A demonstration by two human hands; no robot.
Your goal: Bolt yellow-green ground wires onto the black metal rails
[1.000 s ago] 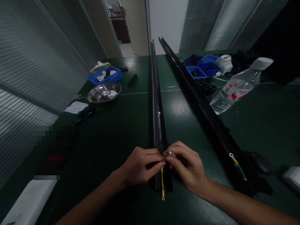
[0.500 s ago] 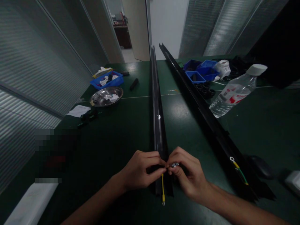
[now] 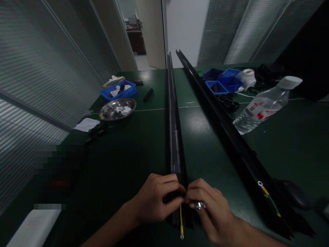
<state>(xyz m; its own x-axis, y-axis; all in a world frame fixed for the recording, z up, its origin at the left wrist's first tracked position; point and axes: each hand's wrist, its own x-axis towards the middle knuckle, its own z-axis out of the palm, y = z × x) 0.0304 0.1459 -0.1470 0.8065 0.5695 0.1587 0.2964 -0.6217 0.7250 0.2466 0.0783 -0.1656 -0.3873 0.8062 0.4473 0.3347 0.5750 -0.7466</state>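
Observation:
A long black channel-shaped rail (image 3: 175, 147) lies lengthwise before me, its near end under my hands. My left hand (image 3: 161, 197) is closed in a pinch over this end; what its fingertips grip is hidden. From beneath them runs a yellow wire (image 3: 181, 219) with a metal ring terminal at its near end. My right hand (image 3: 214, 209) is closed around a small shiny metal tool (image 3: 199, 205), mostly covered by the fingers. Its fingertips meet those of the left. To the right, a second black rail (image 3: 231, 137) carries a yellow-green wire (image 3: 269, 199) with a ring terminal.
A water bottle (image 3: 267, 106) stands right of the second rail, with blue bins (image 3: 217, 87) and black round parts (image 3: 227, 103) behind. A black computer mouse (image 3: 293, 193) sits nearer. Leftward are a metal dish (image 3: 106, 116), a blue basket (image 3: 132, 91) and a black bar (image 3: 148, 95).
The whole view has shifted, so rails and hands appear slightly lower. My right hand has turned a little, and the shiny tool now sits lower relative to the fingertips. Both hands remain at the rail's end.

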